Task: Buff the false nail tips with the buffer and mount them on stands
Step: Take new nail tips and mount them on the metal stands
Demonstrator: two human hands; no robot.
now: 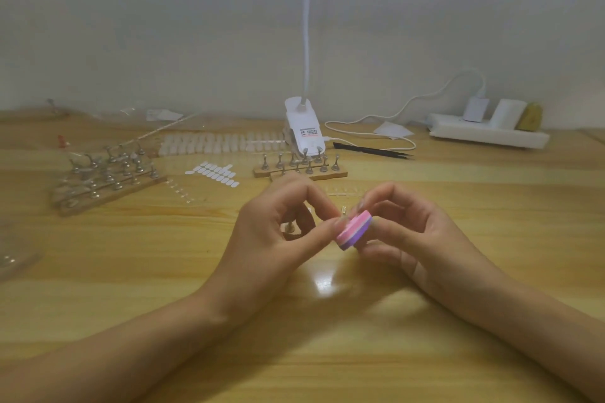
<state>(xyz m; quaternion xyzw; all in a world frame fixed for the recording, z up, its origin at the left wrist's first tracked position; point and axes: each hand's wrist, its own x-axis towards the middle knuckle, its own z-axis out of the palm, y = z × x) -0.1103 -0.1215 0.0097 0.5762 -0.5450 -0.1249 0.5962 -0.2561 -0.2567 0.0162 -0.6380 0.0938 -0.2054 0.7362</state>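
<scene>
The buffer (355, 230) was a small thick block in pink, pale pink and purple layers. It was held tilted just above the table (327, 353), in the middle of the view between the two hands. The right hand (409, 232) gripped it from the right, forefinger curled over its top edge and thumb under it. The left hand (278, 232) had thumb and forefinger pinched on a small pale nail tip (340, 222) pressed to the buffer's left face. The tip was blurred and hard to tell from the fingertips. The other left fingers were curled loosely.

One metal stand (289, 226) stood on the table beneath the left palm, partly hidden by the fingers. Farther back on the left lay wooden bases crowded with metal stands (104, 173). A second set of stands (301, 163) stood in the centre, just before the white lamp clip (302, 127). Rows of white nail tips (222, 142) lay between the two sets, with a sheet of small white tabs (212, 172) nearer. Black tweezers (373, 150) lay right of the lamp. A white power strip (487, 132) with a cable (393, 114) sat by the wall.
</scene>
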